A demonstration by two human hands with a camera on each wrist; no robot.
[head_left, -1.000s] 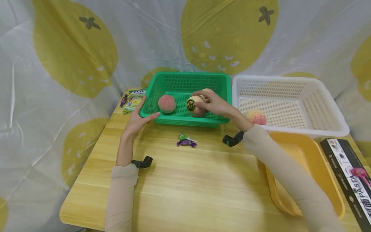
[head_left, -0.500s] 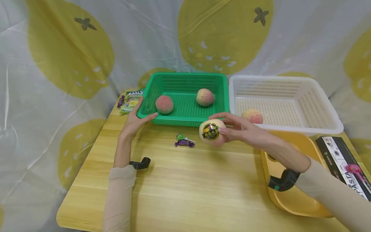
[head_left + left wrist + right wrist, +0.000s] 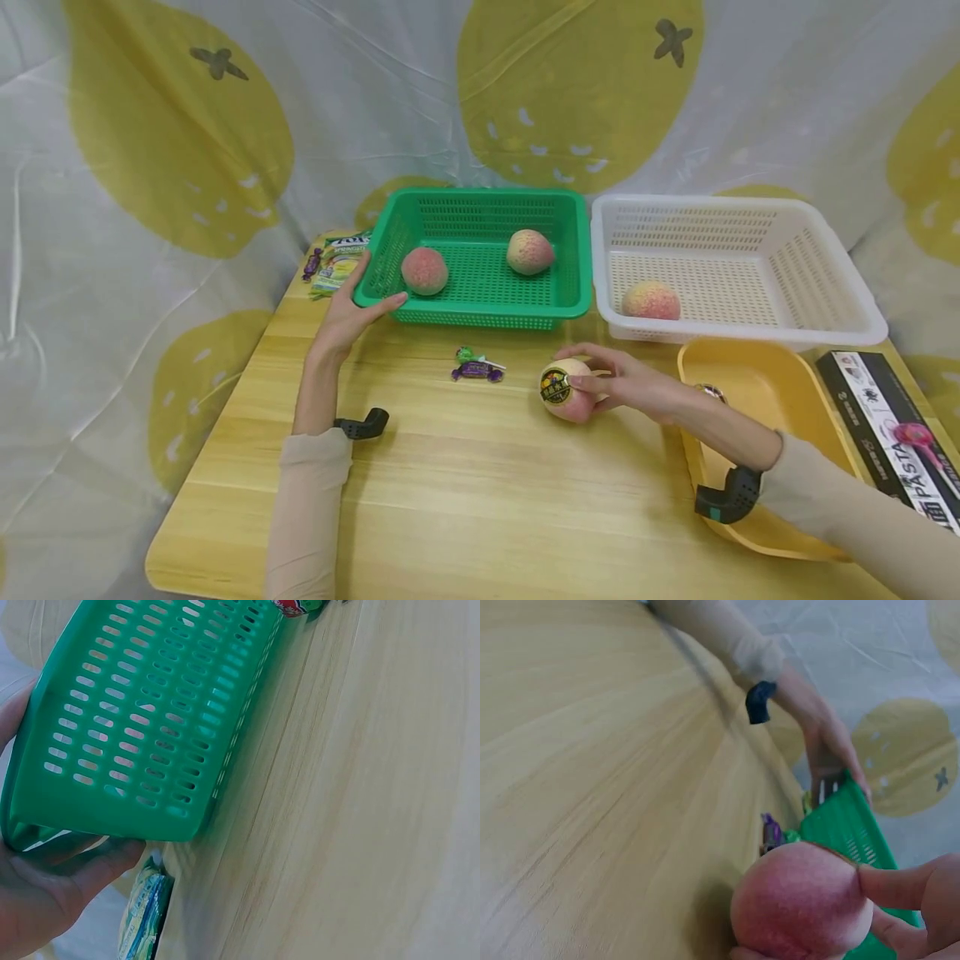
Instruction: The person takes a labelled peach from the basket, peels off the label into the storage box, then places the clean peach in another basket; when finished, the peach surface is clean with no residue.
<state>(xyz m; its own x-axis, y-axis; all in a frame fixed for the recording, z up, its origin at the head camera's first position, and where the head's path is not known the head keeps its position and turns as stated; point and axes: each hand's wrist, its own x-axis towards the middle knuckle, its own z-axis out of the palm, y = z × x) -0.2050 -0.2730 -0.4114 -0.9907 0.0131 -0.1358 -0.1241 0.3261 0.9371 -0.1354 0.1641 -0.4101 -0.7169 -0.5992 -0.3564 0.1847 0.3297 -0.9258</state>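
My right hand (image 3: pixel 626 383) holds a pale pink peach (image 3: pixel 566 404) with a round black-and-gold sticker, thumb and fingers round its side. In the head view the peach is low over the table, right of the sweets. The right wrist view shows its pink underside (image 3: pixel 799 900) close up. My left hand (image 3: pixel 348 321) grips the front left corner of a green plastic basket (image 3: pixel 487 310), thumb on the front rim and fingers along the left side. Two peaches lie inside that basket, a pink one (image 3: pixel 424 271) at left and a paler one (image 3: pixel 530 252) at right.
A white basket (image 3: pixel 750 333) holding one peach (image 3: pixel 651 301) stands to the right. In front are an orange tray (image 3: pixel 780 542), partly under my right forearm, and a black pasta box (image 3: pixel 877 408). A purple wrapped sweet (image 3: pixel 477 370) and a lollipop (image 3: pixel 465 354) lie mid-table; snack packets (image 3: pixel 341 262) sit left.
My right hand has lifted the stickered peach out of the green basket and brought it forward and down over the table. My left hand keeps its place on the basket corner.
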